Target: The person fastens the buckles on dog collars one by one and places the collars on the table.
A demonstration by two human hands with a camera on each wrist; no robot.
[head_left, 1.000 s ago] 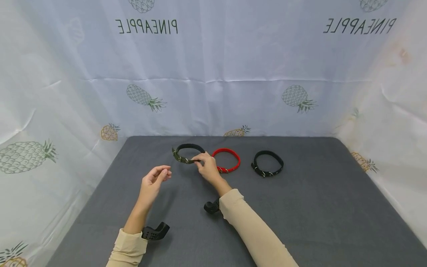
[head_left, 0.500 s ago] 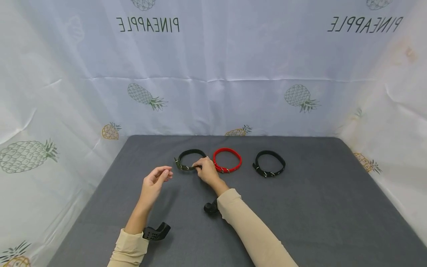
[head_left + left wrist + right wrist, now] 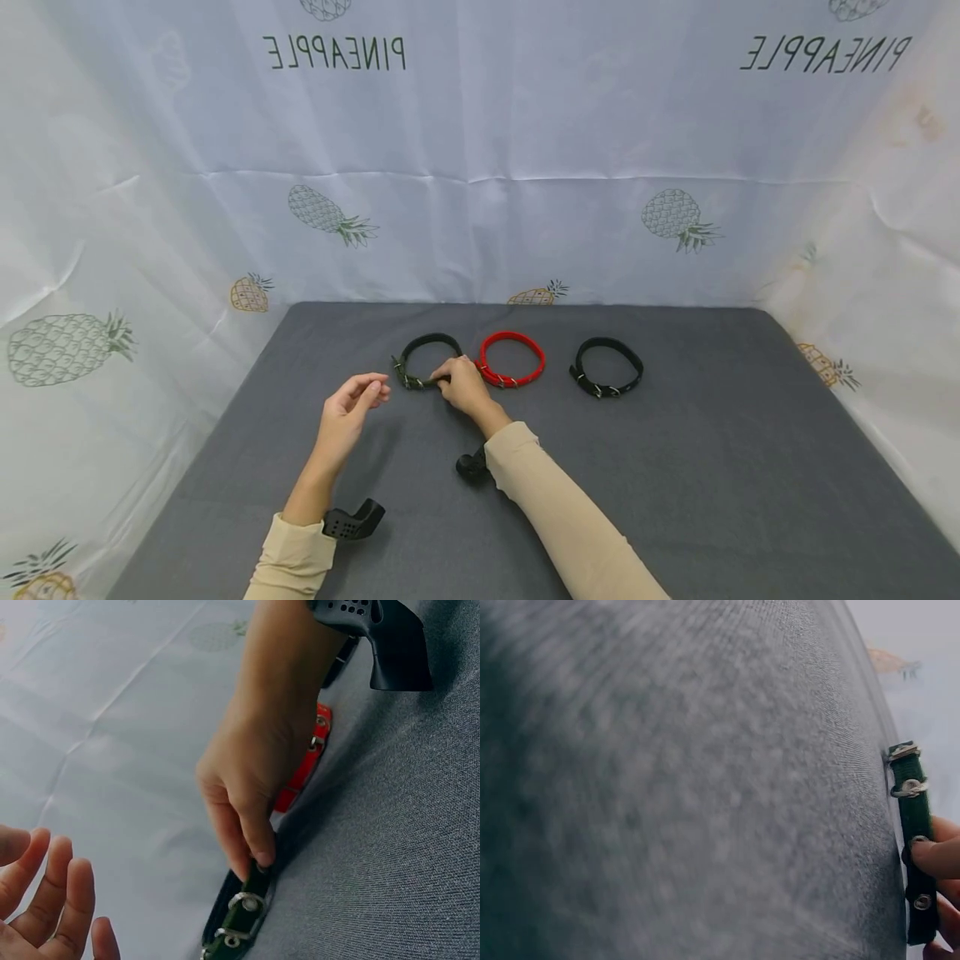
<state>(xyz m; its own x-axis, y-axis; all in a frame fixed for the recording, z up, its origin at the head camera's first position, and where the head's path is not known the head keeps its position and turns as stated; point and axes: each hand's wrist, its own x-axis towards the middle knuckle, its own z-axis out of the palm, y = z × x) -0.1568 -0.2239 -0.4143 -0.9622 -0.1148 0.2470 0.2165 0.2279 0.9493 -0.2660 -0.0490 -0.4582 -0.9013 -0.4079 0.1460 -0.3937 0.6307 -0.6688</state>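
A dark green collar (image 3: pixel 410 381) with metal rings and a buckle forms a loop at the back left of the table. My right hand (image 3: pixel 467 387) pinches its near right side; the right wrist view has the thumb (image 3: pixel 939 859) on the strap (image 3: pixel 911 810) and fingers behind it. Left of and nearer than that collar, my left hand (image 3: pixel 349 414) hovers with relaxed, slightly bent fingers and holds nothing. Right beside the right hand lies a red collar (image 3: pixel 513 336), buckled into a ring. Farther right is a black collar (image 3: pixel 611 342), also a closed ring.
A dark grey cloth (image 3: pixel 720 467) covers the table. Behind and at the sides hangs a white curtain (image 3: pixel 480 242) printed with pineapples. Each wrist carries a black camera mount (image 3: pixel 355 520).
My right hand has lowered the green collar from slightly raised until it appears to lie on the table, just left of the red one. My left hand has hardly moved.
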